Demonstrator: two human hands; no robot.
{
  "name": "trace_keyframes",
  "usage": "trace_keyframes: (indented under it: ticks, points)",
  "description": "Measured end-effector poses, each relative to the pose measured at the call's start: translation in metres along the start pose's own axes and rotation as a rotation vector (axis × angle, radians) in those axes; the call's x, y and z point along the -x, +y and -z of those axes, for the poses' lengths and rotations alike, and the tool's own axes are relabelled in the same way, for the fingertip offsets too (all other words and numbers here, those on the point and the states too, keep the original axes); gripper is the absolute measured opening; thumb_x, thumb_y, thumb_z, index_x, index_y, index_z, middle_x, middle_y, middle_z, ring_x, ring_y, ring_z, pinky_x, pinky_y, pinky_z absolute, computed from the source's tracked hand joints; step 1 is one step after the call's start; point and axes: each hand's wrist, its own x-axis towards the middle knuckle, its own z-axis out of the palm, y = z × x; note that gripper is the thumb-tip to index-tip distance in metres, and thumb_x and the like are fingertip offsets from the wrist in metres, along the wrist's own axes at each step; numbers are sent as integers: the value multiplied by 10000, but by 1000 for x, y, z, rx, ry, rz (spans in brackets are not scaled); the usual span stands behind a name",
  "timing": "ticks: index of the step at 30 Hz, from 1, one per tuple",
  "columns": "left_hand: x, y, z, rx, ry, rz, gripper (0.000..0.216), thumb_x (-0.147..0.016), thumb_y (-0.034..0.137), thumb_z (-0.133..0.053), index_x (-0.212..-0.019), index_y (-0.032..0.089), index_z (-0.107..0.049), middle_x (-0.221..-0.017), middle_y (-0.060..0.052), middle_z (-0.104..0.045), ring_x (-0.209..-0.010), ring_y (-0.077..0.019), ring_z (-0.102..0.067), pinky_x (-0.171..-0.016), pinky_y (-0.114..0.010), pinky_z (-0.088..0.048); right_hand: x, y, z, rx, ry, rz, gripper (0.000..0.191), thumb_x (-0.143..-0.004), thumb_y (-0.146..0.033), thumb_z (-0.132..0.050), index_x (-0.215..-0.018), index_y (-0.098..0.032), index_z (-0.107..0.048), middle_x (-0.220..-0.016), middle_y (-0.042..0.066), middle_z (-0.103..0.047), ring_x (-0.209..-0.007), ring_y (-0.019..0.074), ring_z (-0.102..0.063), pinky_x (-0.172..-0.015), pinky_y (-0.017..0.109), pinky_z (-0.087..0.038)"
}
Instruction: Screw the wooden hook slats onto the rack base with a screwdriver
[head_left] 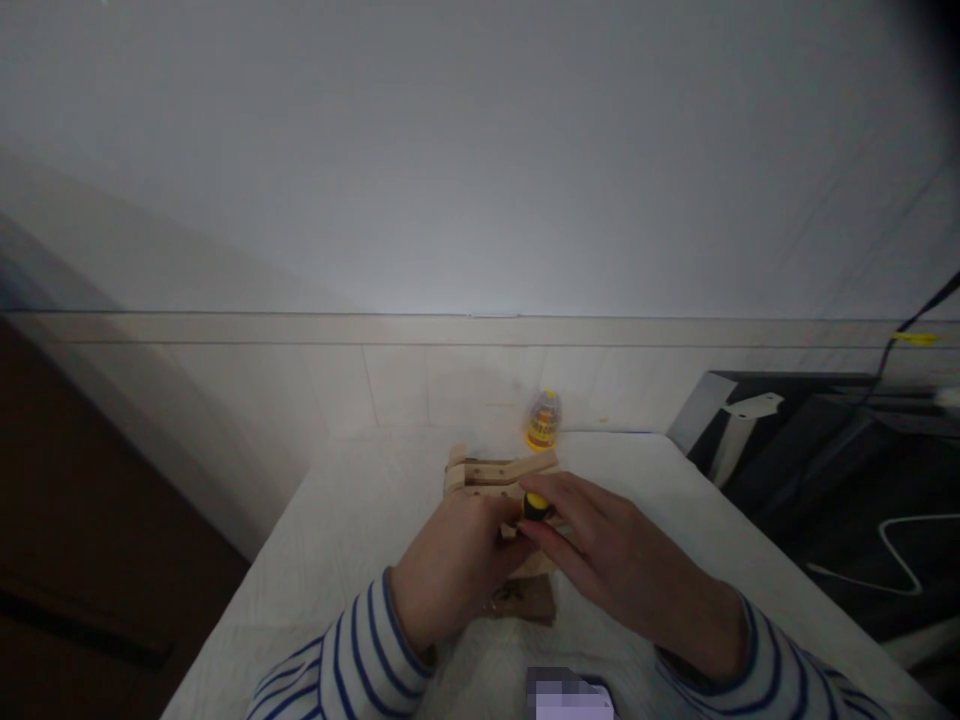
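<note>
My right hand pinches the yellow and black handle of a screwdriver between thumb and fingers. The handle points up toward me; its tip is hidden below the hands. Close against it, my left hand is closed, with the fingertips curled in beside the screwdriver. What those fingers grip is covered. Under and behind both hands lies a wooden piece made of light slats with small holes. Just below the hands a brown packet lies on the white table, with small dark bits on it.
A clear container with a yellow base stands at the table's back edge by the wall. A phone lies at the near edge of the white tabletop. Dark equipment with a pale cable is at the right, beyond the table.
</note>
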Motion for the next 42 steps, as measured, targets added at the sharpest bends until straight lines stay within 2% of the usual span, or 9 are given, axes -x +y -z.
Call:
trace_keyframes:
  ticks: [5, 12, 18, 29, 35, 42]
  points:
    - [0, -3, -2, -6, -24, 36, 132, -791, 124, -532, -799, 148, -661, -778, -38, -684, -693, -151, -616, -641, -241, -447, 1, 0, 3, 20, 19, 35, 385, -880, -220, -468, -1252, -155, -392, -1123, 125, -612, -1022, 218, -593, -838, 407, -529]
    - [0, -2, -1, 0, -49, 49, 161, -801, 153, -518, -860, 143, -667, -772, -40, -694, -650, -148, -625, -576, -228, -428, 0, 0, 1, 41, 53, 72, 294, -903, -188, -407, -1192, -192, -467, -1088, 94, -638, -997, 209, -609, -822, 408, -541]
    - [0, 0, -1, 35, -62, 31, 200, -780, 104, -497, -884, 147, -663, -829, -41, -693, -701, -150, -624, -613, -228, -442, 0, 1, 0, 53, 38, 74, 265, -915, -202, -400, -1173, -181, -458, -1064, 92, -637, -975, 210, -611, -811, 398, -545]
    - [0, 0, -1, -6, -51, 25, 200, -756, 86, -500, -848, 146, -667, -747, -28, -682, -629, -135, -610, -569, -218, -421, -2, -1, -1, 33, 48, 50, 235, -910, -216, -410, -1119, -160, -498, -1003, 108, -645, -926, 212, -626, -772, 388, -556]
    - [-1, -1, 0, -8, -16, 21, 155, -782, 150, -538, -850, 159, -677, -668, -3, -660, -545, -114, -574, -614, -233, -444, -1, 1, -1, 44, 19, 55, 264, -918, -215, -399, -1164, -149, -467, -1051, 115, -638, -971, 217, -607, -805, 410, -544]
    - [0, -3, 0, -8, -24, 48, 139, -785, 147, -543, -821, 143, -677, -720, -27, -682, -595, -131, -598, -590, -228, -427, 0, 0, 2, 87, 41, 93, 354, -898, -184, -425, -1243, -104, -421, -1148, 143, -608, -1057, 215, -576, -859, 390, -525]
